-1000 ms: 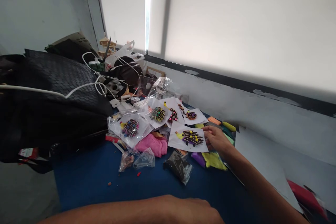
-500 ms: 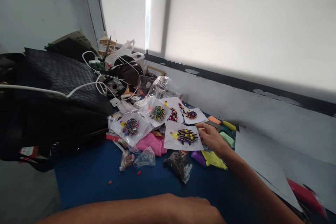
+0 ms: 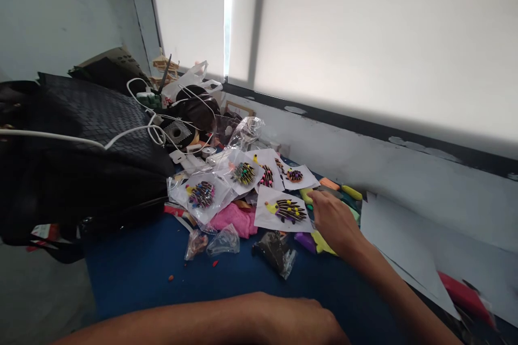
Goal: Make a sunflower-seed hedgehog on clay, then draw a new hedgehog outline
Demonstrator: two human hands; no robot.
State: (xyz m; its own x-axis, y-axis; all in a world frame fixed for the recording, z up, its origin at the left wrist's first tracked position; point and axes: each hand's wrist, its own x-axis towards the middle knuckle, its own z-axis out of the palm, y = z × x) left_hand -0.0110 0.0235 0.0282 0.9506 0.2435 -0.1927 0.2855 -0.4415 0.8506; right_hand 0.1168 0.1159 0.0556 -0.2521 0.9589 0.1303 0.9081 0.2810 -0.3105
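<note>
Hedgehog card (image 3: 269,222), one: face up between the near and far edges of the blue table (image 3: 133,275), seemingly so its raised spines (image 3: 292,210) lay uncrushed. Right hand (image 3: 334,221): just beside the card's right edge, fingers bent; I could not tell whether they gripped. Left hand (image 3: 295,319): toward the near edge, presumably low to spare the card; finger state unreadable from my remote seat.
</note>
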